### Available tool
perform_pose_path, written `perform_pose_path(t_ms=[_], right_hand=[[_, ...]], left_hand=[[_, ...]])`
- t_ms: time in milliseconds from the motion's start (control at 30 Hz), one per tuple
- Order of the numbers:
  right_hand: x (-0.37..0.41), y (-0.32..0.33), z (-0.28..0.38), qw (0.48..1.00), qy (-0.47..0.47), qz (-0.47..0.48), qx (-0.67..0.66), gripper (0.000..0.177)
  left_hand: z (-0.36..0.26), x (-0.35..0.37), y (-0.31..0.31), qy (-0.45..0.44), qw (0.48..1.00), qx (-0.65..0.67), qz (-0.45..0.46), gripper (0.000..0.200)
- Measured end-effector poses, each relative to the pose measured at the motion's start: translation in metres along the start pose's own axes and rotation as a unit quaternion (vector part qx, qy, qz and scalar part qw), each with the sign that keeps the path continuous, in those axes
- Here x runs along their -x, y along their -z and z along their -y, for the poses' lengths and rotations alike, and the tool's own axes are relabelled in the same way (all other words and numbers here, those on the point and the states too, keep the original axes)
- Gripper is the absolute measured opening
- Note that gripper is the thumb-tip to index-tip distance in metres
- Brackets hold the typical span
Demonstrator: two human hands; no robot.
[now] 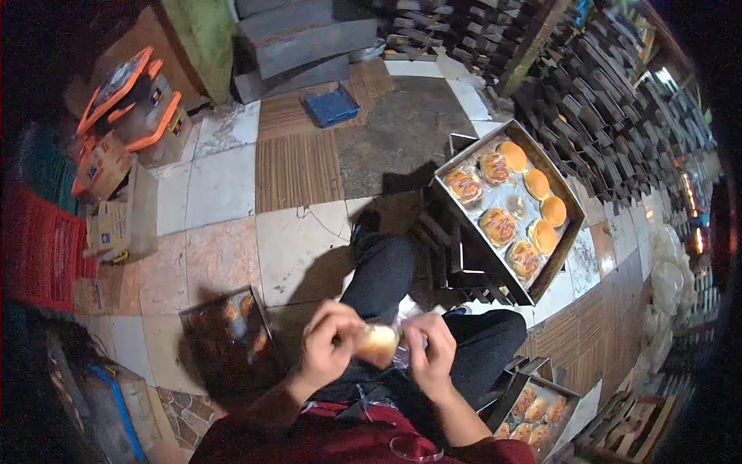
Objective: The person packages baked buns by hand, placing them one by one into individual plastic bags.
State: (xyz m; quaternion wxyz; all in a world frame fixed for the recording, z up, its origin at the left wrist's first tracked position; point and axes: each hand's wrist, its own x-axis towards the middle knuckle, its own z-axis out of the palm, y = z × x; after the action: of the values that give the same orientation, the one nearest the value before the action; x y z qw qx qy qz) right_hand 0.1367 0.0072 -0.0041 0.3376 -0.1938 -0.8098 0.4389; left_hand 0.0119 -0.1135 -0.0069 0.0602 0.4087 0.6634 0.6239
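Observation:
A small light-brown bun (377,343), blurred, is between my two hands above my lap. My left hand (331,346) has its fingers closed on the bun's left side. Clear plastic (403,329) shows at the bun's right, with the fingers of my right hand (430,352) pinched on it. To the right, a metal tray (570,259) stands raised on a stack and holds several round buns (541,235), some plain and some with streaked topping.
A lower tray with topped buns (533,411) is at the bottom right. On the tiled floor lie a dark tray (185,319) at left and a blue tray (332,107) farther off. Cardboard boxes (108,224) and a red crate (46,255) stand at far left.

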Motion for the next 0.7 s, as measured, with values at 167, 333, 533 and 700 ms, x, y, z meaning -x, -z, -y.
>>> perform_pose_path(t_ms=[167, 333, 533, 700], right_hand=[[0.028, 0.015, 0.012, 0.993, -0.088, 0.080, -0.013, 0.005], [0.007, 0.011, 0.015, 0.994, -0.067, 0.081, -0.009, 0.014], [0.011, -0.011, -0.065, 0.965, -0.256, -0.059, 0.004, 0.038], [0.075, -0.012, -0.040, 0.978, -0.094, -0.098, 0.161, 0.031]], left_hand=[[-0.002, 0.008, 0.012, 0.035, 0.984, 0.008, 0.174, 0.010], [-0.004, -0.008, 0.000, 0.068, 0.974, 0.023, 0.215, 0.007], [0.074, 0.026, -0.016, 0.195, 0.974, -0.082, -0.082, 0.018], [0.036, 0.069, -0.018, 0.459, 0.877, 0.073, -0.123, 0.017]])
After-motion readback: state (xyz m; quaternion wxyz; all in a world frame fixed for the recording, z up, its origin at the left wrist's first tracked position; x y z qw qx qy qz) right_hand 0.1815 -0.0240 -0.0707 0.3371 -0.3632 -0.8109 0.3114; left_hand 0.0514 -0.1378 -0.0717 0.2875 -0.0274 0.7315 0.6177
